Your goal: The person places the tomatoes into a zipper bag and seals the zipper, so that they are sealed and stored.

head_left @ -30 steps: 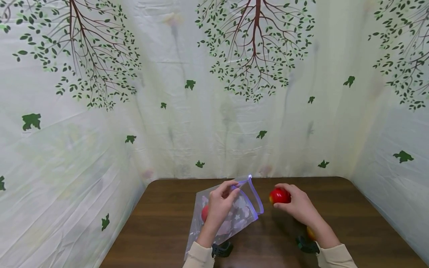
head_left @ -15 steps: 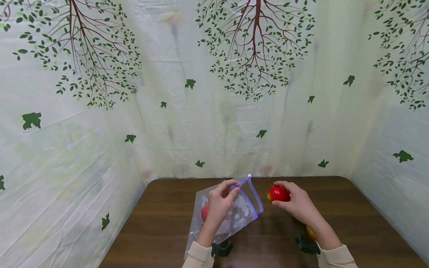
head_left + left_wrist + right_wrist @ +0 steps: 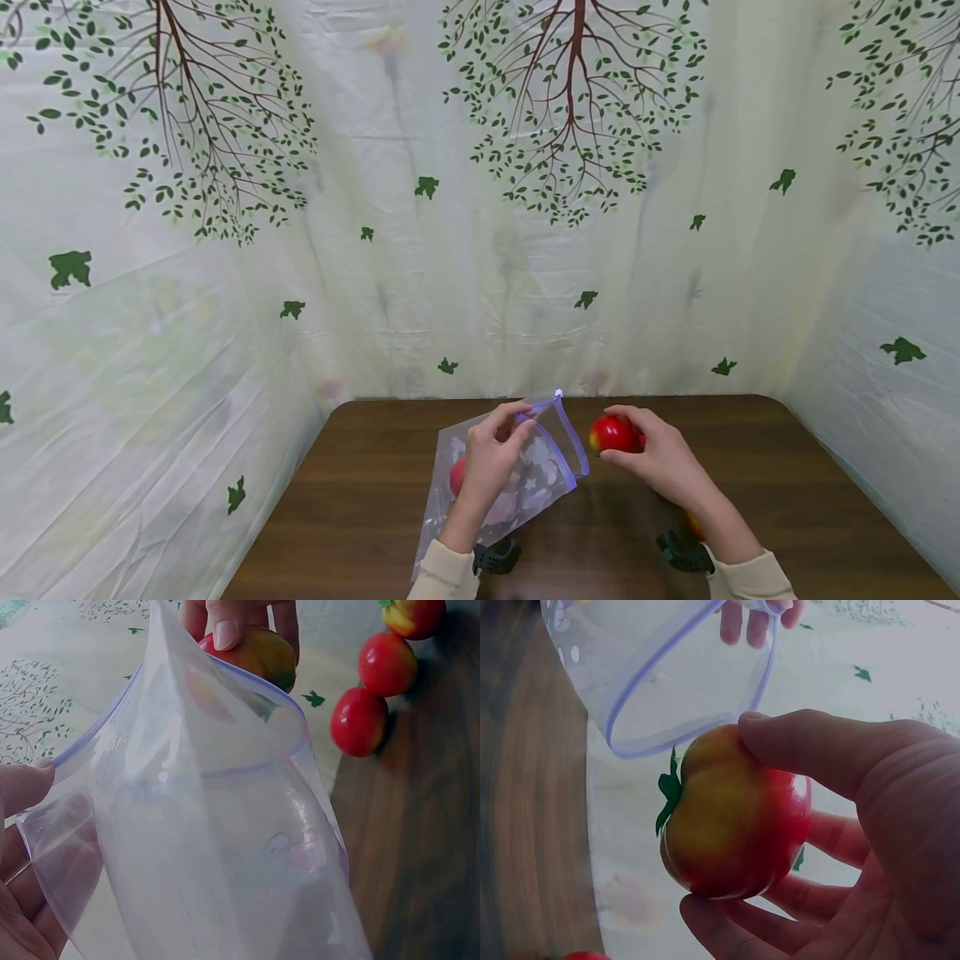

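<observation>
My left hand (image 3: pixel 491 457) pinches the rim of a clear zip bag (image 3: pixel 247 825) with a purple zip strip and printed pictures. The bag's mouth gapes toward the right. A red round thing (image 3: pixel 456 477) shows through its left part, half hidden by my left hand. Between thumb and fingers, my right hand (image 3: pixel 663 458) holds a red and yellow tomato (image 3: pixel 731 814) with green leaves at its top. This leafy end points at the bag mouth, just short of the purple strip in the head view.
On the brown wooden table (image 3: pixel 360 500), two red round fruits (image 3: pixel 358 721) and a red-yellow one (image 3: pixel 416 613) lie in a row, mostly hidden under my right arm in the head view. A leaf-printed curtain (image 3: pixel 510 317) hangs behind the table.
My right hand has moved a little left with the tomato, closer to the bag's mouth. The left hand and the bag have stayed nearly still.
</observation>
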Demonstrator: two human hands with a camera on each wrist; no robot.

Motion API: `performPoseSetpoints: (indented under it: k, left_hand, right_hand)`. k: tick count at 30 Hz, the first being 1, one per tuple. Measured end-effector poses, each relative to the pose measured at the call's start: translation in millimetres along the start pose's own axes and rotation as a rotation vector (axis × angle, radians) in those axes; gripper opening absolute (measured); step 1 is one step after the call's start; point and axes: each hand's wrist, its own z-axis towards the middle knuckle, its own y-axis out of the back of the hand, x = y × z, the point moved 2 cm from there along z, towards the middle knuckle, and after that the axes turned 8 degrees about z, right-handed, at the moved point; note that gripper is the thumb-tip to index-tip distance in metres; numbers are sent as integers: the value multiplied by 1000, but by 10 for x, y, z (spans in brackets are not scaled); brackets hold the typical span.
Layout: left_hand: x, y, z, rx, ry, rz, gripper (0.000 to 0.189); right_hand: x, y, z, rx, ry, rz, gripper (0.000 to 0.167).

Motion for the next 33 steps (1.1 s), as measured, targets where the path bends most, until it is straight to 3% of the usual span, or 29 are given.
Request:
performPoseSetpoints:
  k: [6, 15, 23, 25, 33]
  left_hand:
    - [8, 8, 1, 0, -7, 2, 22]
    - [290, -43, 18, 2, -3, 7, 23]
    - [302, -29, 28, 12, -31, 12, 23]
    - [296, -27, 24, 16, -26, 14, 23]
    - [-55, 32, -5, -17, -12, 7, 22]
  right_hand:
    - [61, -48, -13, 20, -6, 30, 59]
    - [161, -148, -32, 46, -33, 99, 61]
    - [227, -227, -42, 69, -76, 144, 65]
    - [232, -248, -43, 78, -89, 156, 65]
    - [208, -314, -41, 103, -103, 166, 65]
